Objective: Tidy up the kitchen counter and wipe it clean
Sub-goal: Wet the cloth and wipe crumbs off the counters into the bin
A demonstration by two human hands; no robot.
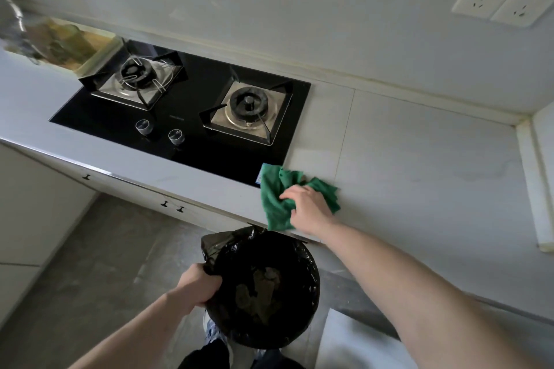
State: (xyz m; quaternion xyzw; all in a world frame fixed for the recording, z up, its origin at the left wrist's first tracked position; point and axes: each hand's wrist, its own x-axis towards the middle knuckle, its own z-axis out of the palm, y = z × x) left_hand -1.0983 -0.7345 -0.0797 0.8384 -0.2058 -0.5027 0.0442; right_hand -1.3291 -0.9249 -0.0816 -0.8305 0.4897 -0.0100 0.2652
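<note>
A green cloth (277, 193) lies crumpled at the front edge of the white counter (419, 165), just right of the black gas hob (192, 105). My right hand (308, 207) rests on the cloth with its fingers curled down over it. Below the counter edge, my left hand (198, 283) grips the rim of a bin lined with a black bag (263, 287). Some scraps lie at the bottom of the bag. The bin sits directly under the cloth's overhanging corner.
The hob has two burners and two knobs (159, 132). A blurred board with objects (60, 42) stands at the far left of the counter. Two wall sockets (503, 1) sit at the upper right. Cabinet doors and a grey floor lie below.
</note>
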